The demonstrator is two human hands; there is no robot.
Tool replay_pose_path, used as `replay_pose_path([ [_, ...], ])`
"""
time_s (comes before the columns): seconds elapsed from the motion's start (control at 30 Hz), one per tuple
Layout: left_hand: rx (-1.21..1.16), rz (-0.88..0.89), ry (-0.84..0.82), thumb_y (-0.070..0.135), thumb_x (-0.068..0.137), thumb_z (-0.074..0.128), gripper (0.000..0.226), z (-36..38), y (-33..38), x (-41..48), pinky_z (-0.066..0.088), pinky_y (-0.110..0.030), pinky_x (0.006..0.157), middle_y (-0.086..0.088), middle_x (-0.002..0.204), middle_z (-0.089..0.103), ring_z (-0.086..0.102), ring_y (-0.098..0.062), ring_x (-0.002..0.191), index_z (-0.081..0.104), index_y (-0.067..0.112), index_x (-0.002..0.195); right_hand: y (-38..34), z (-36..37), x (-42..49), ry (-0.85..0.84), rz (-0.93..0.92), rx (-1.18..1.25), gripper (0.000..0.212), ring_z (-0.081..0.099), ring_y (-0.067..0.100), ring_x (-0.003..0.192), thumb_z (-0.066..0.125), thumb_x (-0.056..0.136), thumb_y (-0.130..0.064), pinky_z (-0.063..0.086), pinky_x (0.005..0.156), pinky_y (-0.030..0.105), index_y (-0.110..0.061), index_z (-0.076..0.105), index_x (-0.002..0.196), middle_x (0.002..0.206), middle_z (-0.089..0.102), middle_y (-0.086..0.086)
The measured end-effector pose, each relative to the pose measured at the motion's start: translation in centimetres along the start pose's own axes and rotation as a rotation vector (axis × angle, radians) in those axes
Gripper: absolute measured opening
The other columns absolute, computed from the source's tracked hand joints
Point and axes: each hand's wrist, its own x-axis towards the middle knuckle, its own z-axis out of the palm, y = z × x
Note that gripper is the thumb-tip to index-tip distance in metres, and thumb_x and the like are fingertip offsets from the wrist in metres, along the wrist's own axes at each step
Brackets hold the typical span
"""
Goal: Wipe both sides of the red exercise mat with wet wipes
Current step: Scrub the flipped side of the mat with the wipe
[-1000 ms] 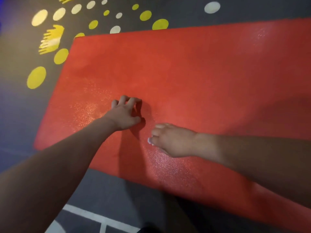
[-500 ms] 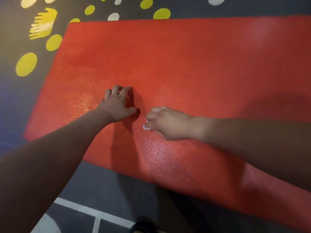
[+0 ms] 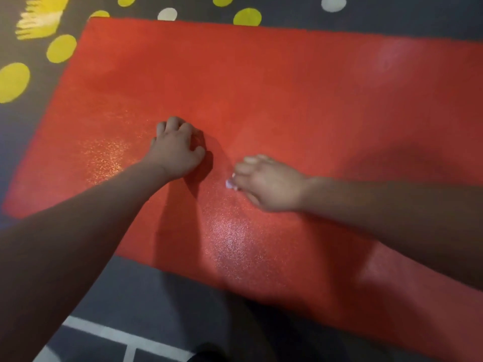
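Note:
The red exercise mat [image 3: 287,95] lies flat on a dark floor and fills most of the view. My left hand [image 3: 177,150] rests on the mat left of centre, its fingers bent with the tips on the surface, holding nothing. My right hand [image 3: 269,182] lies just to its right, palm down, fingers curled round a small white wet wipe [image 3: 230,184] that peeks out under the fingertips and touches the mat. A shiny damp patch [image 3: 230,241] shows on the mat below my right hand.
The dark grey floor [image 3: 162,291] carries yellow dots [image 3: 61,48] and white dots [image 3: 333,2] beyond the mat's far edge, with a yellow handprint mark [image 3: 39,19] at the top left. White painted lines [image 3: 112,333] cross the floor near me.
The view has shifted, so the mat sits lower and more to the left in the frame. My right hand with the wipe has slid slightly along the mat; my left hand stays planted.

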Motion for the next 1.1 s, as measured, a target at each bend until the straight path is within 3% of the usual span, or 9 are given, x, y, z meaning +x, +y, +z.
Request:
replay_pose_path([
  [0.17, -0.09, 0.029, 0.064, 0.043, 0.078, 0.046, 0.059, 0.9, 1.5, 1.0, 0.041, -0.054, 0.107, -0.013, 0.134, 0.046, 0.04, -0.039, 0.125, 0.059, 0.017, 0.13, 6.0, -2.5, -1.8, -0.039, -0.113, -0.148, 0.026, 0.051, 0.025, 0.095, 0.047, 0.094, -0.028, 0.042, 0.08, 0.038, -0.023, 0.064, 0.114, 0.103, 0.058, 0.002],
  [0.4, -0.088, 0.066, 0.114, 0.036, 0.087, 0.053, 0.05, 1.9, 2.9, 2.9, 0.035, -0.053, 0.109, -0.01, 0.141, 0.043, 0.037, -0.034, 0.131, 0.055, 0.017, 0.133, 16.0, -5.9, 0.1, 0.291, 0.796, -0.259, 0.03, 0.054, 0.043, 0.099, 0.048, 0.092, -0.024, 0.048, 0.082, 0.048, -0.012, 0.069, 0.109, 0.106, 0.057, 0.018],
  [0.47, -0.113, 0.076, 0.141, 0.039, 0.083, 0.048, 0.055, 1.9, 3.1, 3.5, 0.035, -0.053, 0.109, -0.011, 0.14, 0.044, 0.038, -0.035, 0.131, 0.055, 0.017, 0.132, 13.6, -4.6, 0.8, 0.303, 0.71, -0.187, 0.031, 0.056, 0.042, 0.095, 0.047, 0.092, -0.025, 0.049, 0.081, 0.048, -0.015, 0.07, 0.109, 0.101, 0.059, 0.016],
  [0.63, -0.167, 0.078, 0.228, 0.041, 0.082, 0.043, 0.057, 2.7, 4.0, 5.4, 0.033, -0.055, 0.112, -0.012, 0.141, 0.045, 0.039, -0.036, 0.132, 0.054, 0.016, 0.132, 5.9, -1.8, -0.4, 0.069, 0.056, -0.109, 0.021, 0.054, 0.026, 0.091, 0.055, 0.099, -0.029, 0.045, 0.078, 0.04, -0.021, 0.068, 0.113, 0.098, 0.059, 0.005],
  [0.7, -0.158, 0.1, 0.263, 0.04, 0.083, 0.044, 0.056, 3.1, 4.6, 6.3, 0.029, -0.06, 0.115, -0.012, 0.142, 0.046, 0.039, -0.037, 0.133, 0.054, 0.016, 0.133, 7.7, -2.4, 0.3, 0.079, 0.047, -0.162, 0.021, 0.053, 0.027, 0.09, 0.054, 0.099, -0.031, 0.044, 0.077, 0.04, -0.021, 0.068, 0.111, 0.096, 0.058, 0.006],
  [0.8, -0.139, 0.122, 0.301, 0.038, 0.086, 0.044, 0.054, 3.4, 5.5, 7.7, 0.023, -0.062, 0.118, -0.011, 0.143, 0.047, 0.038, -0.036, 0.137, 0.054, 0.015, 0.134, 13.1, -3.9, 2.2, 0.293, 0.418, -0.136, 0.027, 0.059, 0.034, 0.09, 0.049, 0.095, -0.03, 0.047, 0.079, 0.041, -0.014, 0.07, 0.1, 0.095, 0.063, 0.013],
  [0.93, -0.135, 0.166, 0.325, 0.034, 0.092, 0.046, 0.046, 3.2, 6.4, 10.3, 0.018, -0.065, 0.12, -0.008, 0.144, 0.045, 0.033, -0.035, 0.143, 0.053, 0.018, 0.134, 17.0, -6.9, 3.4, 0.402, 0.978, 0.129, 0.017, 0.065, 0.02, 0.077, 0.05, 0.087, -0.016, 0.05, 0.069, 0.028, -0.016, 0.064, 0.096, 0.088, 0.07, 0.005],
  [1.03, -0.144, 0.111, 0.325, 0.035, 0.097, 0.044, 0.045, 3.5, 7.4, 12.0, 0.015, -0.066, 0.12, -0.005, 0.148, 0.043, 0.03, -0.033, 0.146, 0.05, 0.021, 0.14, 16.3, -8.0, 3.0, 0.222, 0.986, -0.066, 0.049, 0.064, 0.033, 0.09, 0.04, 0.078, -0.042, 0.051, 0.081, 0.037, -0.008, 0.065, 0.102, 0.106, 0.067, 0.015],
  [1.1, -0.135, 0.053, 0.377, 0.038, 0.097, 0.041, 0.047, 4.2, 8.0, 12.3, 0.014, -0.063, 0.121, -0.002, 0.15, 0.045, 0.03, -0.03, 0.148, 0.05, 0.025, 0.141, 15.9, -8.1, 2.0, 0.27, 0.977, -0.145, 0.065, 0.06, 0.038, 0.09, 0.028, 0.074, -0.048, 0.05, 0.082, 0.043, -0.005, 0.063, 0.108, 0.115, 0.056, 0.021],
])
